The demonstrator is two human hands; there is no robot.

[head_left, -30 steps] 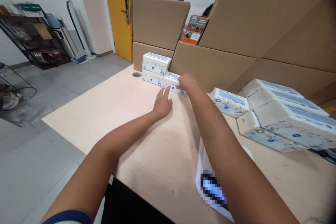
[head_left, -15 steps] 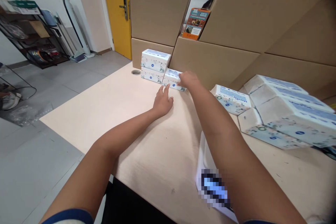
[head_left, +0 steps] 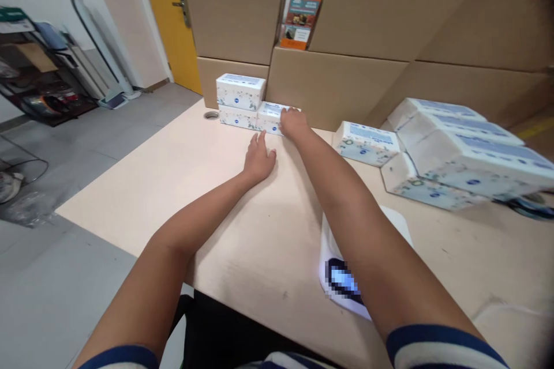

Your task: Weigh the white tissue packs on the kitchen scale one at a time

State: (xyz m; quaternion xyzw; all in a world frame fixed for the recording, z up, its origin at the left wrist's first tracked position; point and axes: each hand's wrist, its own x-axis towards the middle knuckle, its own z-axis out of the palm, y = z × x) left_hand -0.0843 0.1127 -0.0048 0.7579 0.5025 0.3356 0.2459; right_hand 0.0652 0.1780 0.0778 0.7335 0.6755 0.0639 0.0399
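My right hand point(head_left: 294, 123) rests on the near end of a white tissue pack point(head_left: 270, 116) lying at the table's far edge, fingers curled over it. Left of it, two more tissue packs point(head_left: 240, 99) are stacked one on the other. My left hand point(head_left: 258, 158) lies flat on the table point(head_left: 182, 184) just in front of the packs, fingers stretched toward them and touching nothing else. Both arms reach forward across the tabletop.
Open cardboard boxes point(head_left: 337, 81) stand along the table's far edge. A pile of tissue packs point(head_left: 445, 155) lies at the right. A white bag point(head_left: 346, 277) sits under my right forearm. A cable hole point(head_left: 211, 115) is by the stack. A yellow door point(head_left: 164, 17) and shelves point(head_left: 34, 69) stand at left.
My right hand has pushed its tissue pack against the stack's lower pack. The left hand stays flat on the table. My head has tilted down and right.
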